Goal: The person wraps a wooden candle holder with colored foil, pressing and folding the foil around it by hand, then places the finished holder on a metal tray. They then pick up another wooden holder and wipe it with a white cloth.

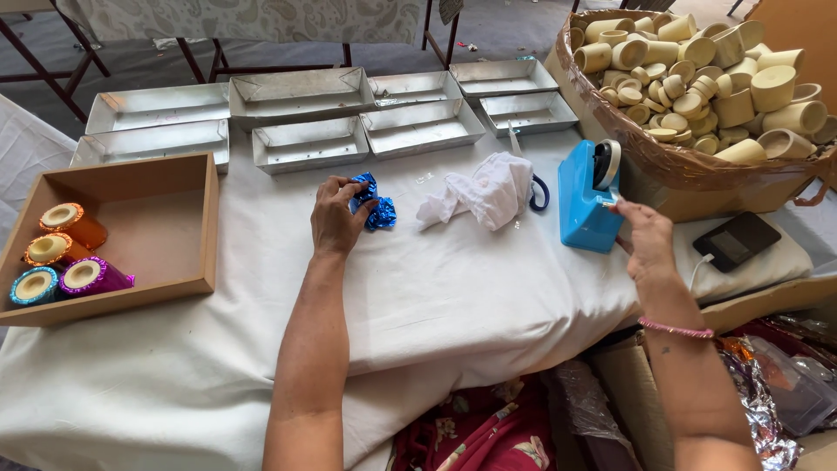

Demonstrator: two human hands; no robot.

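Near the table's left edge: shallow wooden tray (206, 218), square walls, holding four foil-wrapped cylinders (63, 253) lying on their sides in its near-left corner — two orange, one teal, one purple, cream cores showing. Table (453, 296) is wearing a wrinkled white cloth.

Along the far edge: a row of rectangular metal trays (309, 144), dull silver with folded corners, some overlapping.

Centre: left hand (336, 218) is resting palm-down on the cloth, fingertips pinching a crumpled blue foil piece (373, 206), glossy and creased. What sits inside the foil is not visible. Just right of it, a bunched white rag (484, 194), soft folds, covering part of a dark blue loop.

Toward the right edge: blue plastic tape dispenser (586, 199), boxy, roll on top. Right hand (643, 235) is reaching to its cutter end, thumb and forefinger pressed together there; whether tape is between them is too small to tell. Pink bangle on that wrist.

Far-right corner: basket (663, 157) lined with brown film, piled with bare cream cylinders (706, 83), cut off by the frame. Near it, a dark phone (737, 240) lying on a white pad.
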